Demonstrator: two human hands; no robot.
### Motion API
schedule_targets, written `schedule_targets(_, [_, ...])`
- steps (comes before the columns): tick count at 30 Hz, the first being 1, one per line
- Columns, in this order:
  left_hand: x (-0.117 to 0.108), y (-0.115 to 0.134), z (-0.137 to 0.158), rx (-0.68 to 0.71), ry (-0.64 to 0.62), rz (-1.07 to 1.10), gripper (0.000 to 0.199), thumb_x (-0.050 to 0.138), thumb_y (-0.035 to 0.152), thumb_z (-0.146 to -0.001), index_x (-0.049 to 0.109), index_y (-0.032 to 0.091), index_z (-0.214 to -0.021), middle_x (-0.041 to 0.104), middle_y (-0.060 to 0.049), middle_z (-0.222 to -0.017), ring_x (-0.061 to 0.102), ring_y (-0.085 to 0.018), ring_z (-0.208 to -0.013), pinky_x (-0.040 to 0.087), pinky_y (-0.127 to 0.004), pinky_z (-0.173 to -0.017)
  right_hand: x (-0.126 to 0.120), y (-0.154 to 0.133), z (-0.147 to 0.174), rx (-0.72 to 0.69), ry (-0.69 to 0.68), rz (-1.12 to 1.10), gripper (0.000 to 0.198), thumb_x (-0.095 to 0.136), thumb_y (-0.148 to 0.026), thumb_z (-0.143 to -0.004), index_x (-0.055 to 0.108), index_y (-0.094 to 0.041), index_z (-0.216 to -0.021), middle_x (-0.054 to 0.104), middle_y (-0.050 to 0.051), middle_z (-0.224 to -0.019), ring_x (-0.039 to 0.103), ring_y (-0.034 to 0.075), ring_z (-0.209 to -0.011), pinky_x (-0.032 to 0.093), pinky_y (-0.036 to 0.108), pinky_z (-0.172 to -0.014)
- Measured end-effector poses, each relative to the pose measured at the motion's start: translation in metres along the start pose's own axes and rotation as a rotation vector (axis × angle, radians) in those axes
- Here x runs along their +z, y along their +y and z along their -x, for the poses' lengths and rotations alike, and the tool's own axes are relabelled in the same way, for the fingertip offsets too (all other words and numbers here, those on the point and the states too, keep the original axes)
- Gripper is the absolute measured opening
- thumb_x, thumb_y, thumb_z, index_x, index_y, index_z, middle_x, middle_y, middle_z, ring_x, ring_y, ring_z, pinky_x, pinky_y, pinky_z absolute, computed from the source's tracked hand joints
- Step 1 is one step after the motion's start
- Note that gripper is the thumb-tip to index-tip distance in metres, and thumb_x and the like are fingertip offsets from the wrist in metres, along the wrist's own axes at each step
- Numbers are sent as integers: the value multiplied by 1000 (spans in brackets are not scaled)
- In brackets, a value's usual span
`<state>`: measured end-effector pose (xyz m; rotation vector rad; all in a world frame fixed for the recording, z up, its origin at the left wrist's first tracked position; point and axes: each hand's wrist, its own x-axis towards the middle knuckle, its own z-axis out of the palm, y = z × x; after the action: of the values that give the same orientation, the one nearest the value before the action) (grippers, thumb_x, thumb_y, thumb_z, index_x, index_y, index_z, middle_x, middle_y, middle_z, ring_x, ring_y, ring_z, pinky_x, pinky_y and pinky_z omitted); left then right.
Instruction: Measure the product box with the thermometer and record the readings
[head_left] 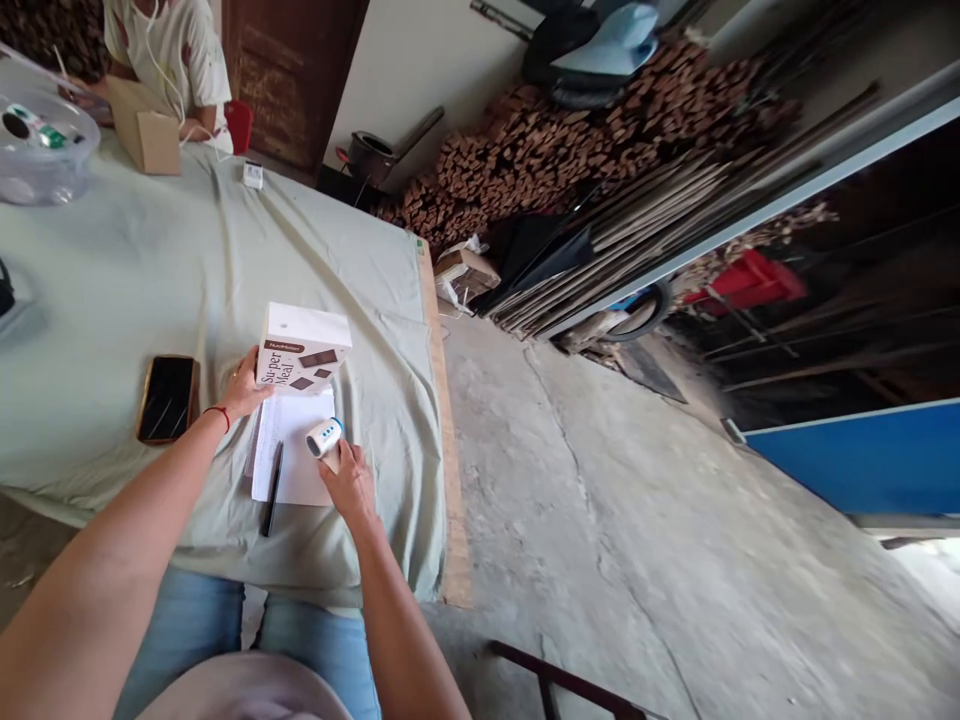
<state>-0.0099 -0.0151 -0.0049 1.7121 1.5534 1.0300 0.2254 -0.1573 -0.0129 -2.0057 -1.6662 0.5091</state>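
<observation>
My left hand (244,388) grips the left side of a white carton (304,330) printed "Super Meal" with brown chocolate-like pieces. The carton is at the far end of an open notebook (300,470) and hides part of it. My right hand (350,482) is closed around the handle of a white handheld device (325,437) with blue buttons, shaped like a small scanner or thermometer gun. This device is over the notebook's right side, just on the near side of the carton. A black pen (273,490) lies across the notebook's lower left part.
A smartphone (169,399) lies left of my left hand on the cloth-covered table (360,270). Farther back are a clear plastic tub (52,180), a cardboard box (142,130), a small white box (253,175) and a seated person (180,60). Stacked firewood (517,150) lines the wall.
</observation>
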Motion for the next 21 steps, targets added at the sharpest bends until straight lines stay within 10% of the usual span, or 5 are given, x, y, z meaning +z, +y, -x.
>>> schedule_targets(5, [-2, 6, 0, 15, 54, 255, 58, 63, 47, -81, 53, 20, -131, 67, -11, -131, 63, -29, -120, 51, -46, -104, -22, -33, -15, 81, -17, -665, 46, 69, -48, -75, 71, -18, -109, 67, 5, -91, 60, 18, -76, 48, 30, -69])
schedule_targets(9, [-8, 4, 20, -82, 127, 56, 53, 53, 58, -90, 58, 20, -127, 72, -13, -120, 64, -33, -117, 44, -55, -108, -32, -75, -29, 72, -98, -1103, 47, 68, -59, -75, 72, -18, -97, 65, 2, -78, 55, 14, -67, 44, 26, -61])
schedule_targets(21, [-4, -9, 30, -102, 103, -368, 64, 31, 54, -101, 49, 13, -148, 65, -19, -132, 56, -38, -128, 39, -55, -111, 12, -94, -37, 195, -151, -1257, 42, 81, -54, -60, 66, -20, -81, 63, -1, -74, 50, 12, -63, 42, 25, -57])
